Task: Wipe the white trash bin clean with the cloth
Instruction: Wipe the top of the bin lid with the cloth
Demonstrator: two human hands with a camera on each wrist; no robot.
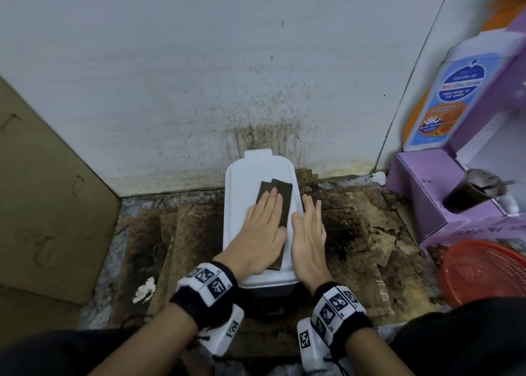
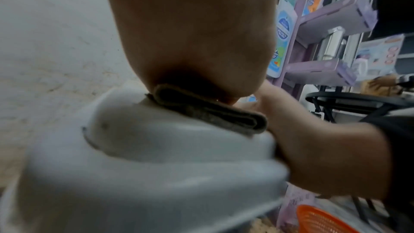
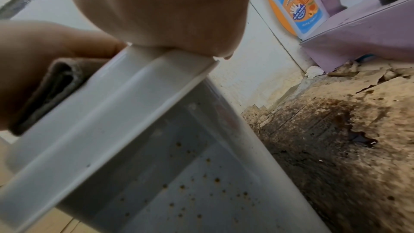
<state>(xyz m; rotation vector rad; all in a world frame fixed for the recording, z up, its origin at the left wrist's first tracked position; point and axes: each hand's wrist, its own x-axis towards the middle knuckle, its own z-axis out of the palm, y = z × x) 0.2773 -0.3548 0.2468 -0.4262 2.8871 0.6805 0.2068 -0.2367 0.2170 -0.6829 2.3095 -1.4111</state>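
A white trash bin point(image 1: 244, 176) with a closed lid stands on the floor against the wall. A dark folded cloth point(image 1: 277, 196) lies on the lid. My left hand point(image 1: 262, 230) presses flat on the cloth with straight fingers. In the left wrist view the folded cloth point(image 2: 215, 114) shows under the palm, on the white lid point(image 2: 156, 148). My right hand point(image 1: 308, 233) rests flat along the lid's right edge, fingers straight, beside the cloth. In the right wrist view the palm sits on the lid rim point(image 3: 139, 98), and the bin's side point(image 3: 190, 183) carries brown specks.
Stained, torn cardboard point(image 1: 370, 227) covers the floor around the bin. The wall point(image 1: 256, 113) behind is spattered brown. A cardboard sheet point(image 1: 42, 199) leans at the left. A purple display stand point(image 1: 427, 193), a dark drink cup point(image 1: 469, 190) and an orange basket point(image 1: 484, 273) crowd the right.
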